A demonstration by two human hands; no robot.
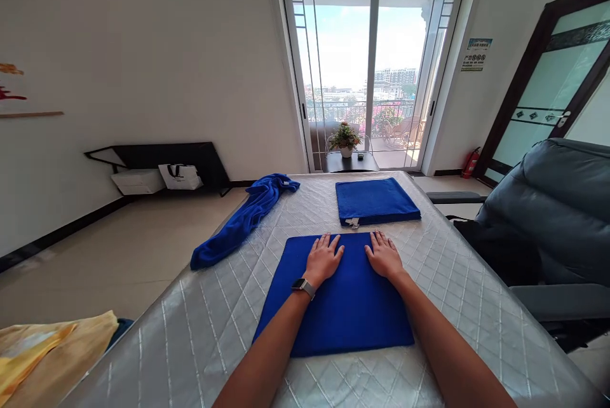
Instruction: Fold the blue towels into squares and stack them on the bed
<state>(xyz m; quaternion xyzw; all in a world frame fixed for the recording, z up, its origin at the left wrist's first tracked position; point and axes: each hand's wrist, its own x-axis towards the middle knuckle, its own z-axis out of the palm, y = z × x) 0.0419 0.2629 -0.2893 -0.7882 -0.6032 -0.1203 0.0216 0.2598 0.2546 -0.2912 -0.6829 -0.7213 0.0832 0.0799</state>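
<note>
My left hand (325,260) and my right hand (384,255) both lie palm down near the far edge of a flat blue cloth (352,306), fingers extended, gripping nothing. They sit apart from each other, and the left wrist carries a watch (304,287). The cloth lies smooth on a quilted silvery mattress (452,306), between my forearms and partly beneath them. Just beyond its far edge I see a folded blue stack (379,199) with a white tag (352,222) at its near left corner. A crumpled blue cloth (243,224) stretches along the mattress's left edge. Further left, yellow fabric (57,351) shows at the lower corner of my view, and a white bag (180,176) stands beside a pale box (139,182) by the wall. Past the far end, a potted plant (345,140) stands on a small dark table (351,162) before glass sliding doors (372,71). A dark padded chair (567,204) is to the right.
</note>
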